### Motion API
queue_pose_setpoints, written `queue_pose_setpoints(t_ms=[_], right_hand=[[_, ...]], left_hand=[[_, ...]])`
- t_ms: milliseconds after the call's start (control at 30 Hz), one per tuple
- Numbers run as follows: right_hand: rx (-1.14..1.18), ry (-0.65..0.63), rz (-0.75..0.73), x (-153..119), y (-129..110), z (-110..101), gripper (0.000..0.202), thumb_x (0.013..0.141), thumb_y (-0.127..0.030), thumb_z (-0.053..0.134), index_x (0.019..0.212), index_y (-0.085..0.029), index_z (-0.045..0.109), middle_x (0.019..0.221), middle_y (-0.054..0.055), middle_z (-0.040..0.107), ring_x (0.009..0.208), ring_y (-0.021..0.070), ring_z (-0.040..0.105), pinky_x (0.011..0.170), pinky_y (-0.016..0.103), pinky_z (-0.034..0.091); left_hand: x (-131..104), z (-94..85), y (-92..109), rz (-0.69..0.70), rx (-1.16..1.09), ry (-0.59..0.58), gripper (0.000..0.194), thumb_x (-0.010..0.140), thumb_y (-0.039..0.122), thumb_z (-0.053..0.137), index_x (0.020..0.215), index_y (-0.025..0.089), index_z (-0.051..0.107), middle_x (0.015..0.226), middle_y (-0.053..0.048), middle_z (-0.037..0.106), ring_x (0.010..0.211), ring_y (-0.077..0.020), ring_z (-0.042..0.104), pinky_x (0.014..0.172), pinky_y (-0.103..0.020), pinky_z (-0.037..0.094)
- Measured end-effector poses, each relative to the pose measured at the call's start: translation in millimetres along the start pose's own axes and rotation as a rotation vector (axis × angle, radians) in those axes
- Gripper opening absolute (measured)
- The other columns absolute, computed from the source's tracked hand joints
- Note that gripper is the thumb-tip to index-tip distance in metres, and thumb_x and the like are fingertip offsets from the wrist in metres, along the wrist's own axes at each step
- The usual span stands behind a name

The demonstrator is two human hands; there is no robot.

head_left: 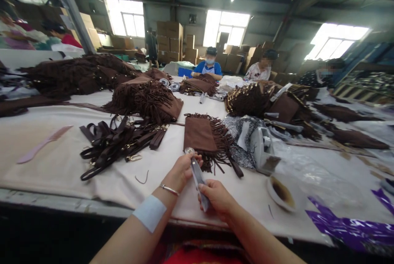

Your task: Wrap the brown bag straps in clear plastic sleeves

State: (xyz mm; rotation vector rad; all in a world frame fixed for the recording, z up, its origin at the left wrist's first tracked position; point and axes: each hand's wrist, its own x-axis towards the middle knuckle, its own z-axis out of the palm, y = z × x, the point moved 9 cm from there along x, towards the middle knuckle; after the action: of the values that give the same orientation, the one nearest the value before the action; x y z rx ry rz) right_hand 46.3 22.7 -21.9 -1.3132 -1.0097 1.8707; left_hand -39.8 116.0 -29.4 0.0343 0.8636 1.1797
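Observation:
My left hand (184, 168) pinches the upper end of a narrow grey-white strip (198, 178) that looks wrapped in clear plastic, with a round clear coil at its tip. Lower down, my right hand (217, 196) grips the same strip between thumb and fingers; what is inside the wrapping I cannot make out. Just beyond my hands a brown fringed bag (200, 133) lies flat, its fringe spread to the right. Left of it is a heap of dark brown straps (113, 143) with gold-coloured clasps.
A pink comb (46, 144) lies at the left. To the right stand a white tape dispenser (261, 149), a stained bowl (281, 193) and purple plastic (347, 225). Piles of brown fringed bags (144, 100) cover the far side, where co-workers (209, 67) sit.

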Motion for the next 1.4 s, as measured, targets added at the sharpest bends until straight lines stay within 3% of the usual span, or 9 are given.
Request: queue_pose_setpoints(t_ms=[167, 600, 667, 767, 867, 933, 1067, 1233, 1400], right_hand=[[-0.07, -0.012, -0.034, -10.1, 4.4, 7.7, 0.03, 0.072, -0.047, 0.059, 0.073, -0.019, 0.049, 0.047, -0.004, 0.058, 0.032, 0.0114, 0.05, 0.033, 0.021, 0.035], [-0.105, 0.026, -0.003, -12.8, 9.9, 12.4, 0.031, 0.07, -0.048, 0.06, 0.075, -0.02, 0.048, 0.046, -0.003, 0.058, 0.031, 0.0096, 0.045, 0.032, 0.02, 0.036], [-0.067, 0.021, 0.011, -14.0, 10.7, 13.9, 0.033, 0.07, -0.049, 0.061, 0.075, -0.02, 0.047, 0.047, -0.002, 0.059, 0.031, 0.0098, 0.045, 0.032, 0.021, 0.036], [0.016, 0.026, 0.02, -14.6, 12.4, 14.1, 0.035, 0.069, -0.052, 0.062, 0.074, -0.021, 0.045, 0.048, -0.003, 0.059, 0.031, 0.0104, 0.046, 0.033, 0.022, 0.037], [0.026, 0.036, -0.012, -14.4, 10.8, 13.5, 0.037, 0.071, -0.054, 0.061, 0.074, -0.02, 0.046, 0.05, -0.002, 0.059, 0.033, 0.0117, 0.049, 0.034, 0.022, 0.036], [-0.002, 0.032, -0.038, -14.7, 8.1, 15.4, 0.038, 0.072, -0.056, 0.06, 0.074, -0.02, 0.048, 0.051, -0.001, 0.06, 0.034, 0.0125, 0.05, 0.034, 0.022, 0.036], [-0.159, 0.015, -0.066, -15.3, 3.1, 20.7, 0.041, 0.073, -0.058, 0.058, 0.073, -0.017, 0.055, 0.054, 0.001, 0.062, 0.04, 0.0134, 0.053, 0.04, 0.025, 0.04], [-0.452, 0.072, -0.201, -7.4, -16.2, 3.6, 0.046, 0.082, -0.06, 0.048, 0.063, -0.018, 0.055, 0.054, 0.001, 0.058, 0.046, 0.0124, 0.052, 0.042, 0.023, 0.036], [-0.527, 0.214, -0.39, 11.1, -62.8, -24.3, 0.036, 0.085, -0.049, 0.049, 0.098, -0.018, 0.062, 0.079, 0.004, 0.067, 0.058, 0.0158, 0.061, 0.048, 0.026, 0.044]], left_hand=[[0.5, 6.5, -3.2, -0.079, -0.054, -0.09, 0.019, 0.095, 0.019, 0.044, 0.076, 0.017, 0.046, 0.051, 0.009, 0.036, 0.034, -0.0026, 0.035, 0.035, -0.011, 0.029], [2.8, 5.1, 6.7, -0.217, -0.106, -0.111, 0.036, 0.095, 0.047, 0.043, 0.081, 0.014, 0.049, 0.044, 0.013, 0.025, 0.029, -0.0035, 0.026, 0.031, -0.014, 0.024], [-2.6, 7.0, 8.2, -0.21, -0.106, -0.133, 0.04, 0.091, 0.052, 0.047, 0.082, 0.013, 0.052, 0.044, 0.011, 0.032, 0.031, -0.0058, 0.035, 0.035, -0.017, 0.035], [-15.8, 8.7, 10.1, -0.145, -0.078, -0.19, 0.045, 0.09, 0.057, 0.045, 0.087, 0.013, 0.055, 0.06, -0.002, 0.059, 0.052, -0.0153, 0.061, 0.055, -0.029, 0.053], [-31.4, -0.5, -5.1, -0.172, -0.014, -0.171, 0.05, 0.09, 0.059, 0.041, 0.095, 0.012, 0.058, 0.089, -0.015, 0.069, 0.078, -0.025, 0.069, 0.07, -0.039, 0.057], [-39.5, -11.1, -15.8, -0.166, -0.01, -0.104, 0.049, 0.092, 0.054, 0.039, 0.096, 0.01, 0.059, 0.094, -0.019, 0.068, 0.085, -0.0267, 0.069, 0.075, -0.04, 0.056], [-49.2, -18.9, -18.5, -0.011, 0.027, -0.05, 0.02, 0.093, 0.03, 0.047, 0.089, 0.012, 0.056, 0.071, -0.006, 0.062, 0.062, -0.0159, 0.064, 0.062, -0.029, 0.054], [-56.8, -21.1, -11.7, 0.04, 0.209, -0.031, 0.014, 0.093, 0.027, 0.045, 0.083, 0.018, 0.046, 0.054, 0.01, 0.034, 0.035, -0.0024, 0.026, 0.037, -0.014, 0.02], [-73.9, -29.9, -18.7, 0.007, 0.435, -0.006, 0.016, 0.091, 0.033, 0.044, 0.083, 0.019, 0.044, 0.057, 0.011, 0.032, 0.037, -0.0024, 0.021, 0.039, -0.016, 0.012]])
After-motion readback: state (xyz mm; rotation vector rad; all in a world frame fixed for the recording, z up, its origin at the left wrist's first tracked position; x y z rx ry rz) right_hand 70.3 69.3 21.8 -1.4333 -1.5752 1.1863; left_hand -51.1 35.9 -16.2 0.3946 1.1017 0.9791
